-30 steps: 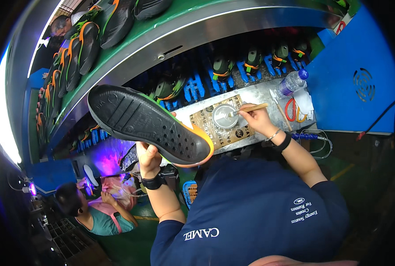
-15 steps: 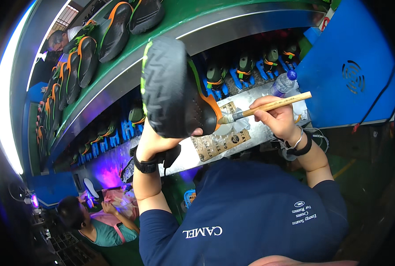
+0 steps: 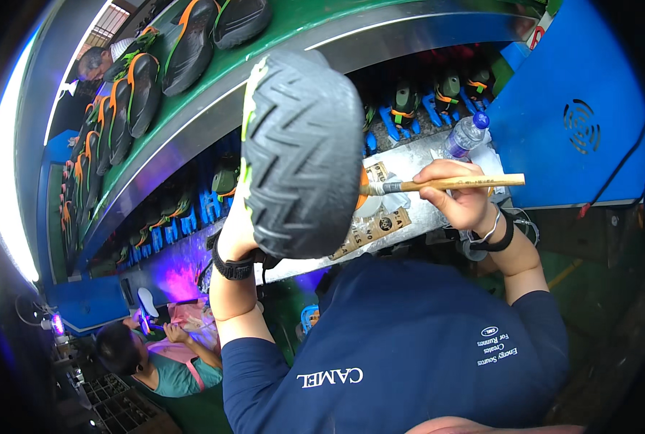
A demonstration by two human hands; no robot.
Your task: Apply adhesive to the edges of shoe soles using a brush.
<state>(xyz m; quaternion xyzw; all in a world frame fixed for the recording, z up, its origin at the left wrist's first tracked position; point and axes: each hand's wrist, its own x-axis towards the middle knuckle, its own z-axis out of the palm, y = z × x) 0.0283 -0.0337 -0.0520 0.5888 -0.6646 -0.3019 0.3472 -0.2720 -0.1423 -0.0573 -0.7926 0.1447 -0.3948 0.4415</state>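
Note:
A shoe (image 3: 304, 155) with a black zigzag-tread sole, lime edging and some orange trim is held up in front of me, its sole turned toward my view. My left hand (image 3: 237, 233) grips it from below and behind; the sole hides most of those fingers. Between the fingers and thumb of my right hand (image 3: 458, 206) is a paintbrush (image 3: 485, 181) with a wooden handle. Its pale bristles reach the orange part at the shoe's right side, where the sole partly covers the contact.
Beneath my hands is a metal bench (image 3: 427, 213) with printed brown paper (image 3: 380, 228) and a purple-capped bottle (image 3: 467, 136). Shoes on blue holders line its back. Above runs a green shelf (image 3: 301, 32) with shoe parts. A blue cabinet (image 3: 554, 94) stands right; a co-worker (image 3: 167, 369) sits lower left.
The shoe has turned so its sole faces me more fully, covering more of the upper and my left hand. My right hand and the brush have shifted slightly right.

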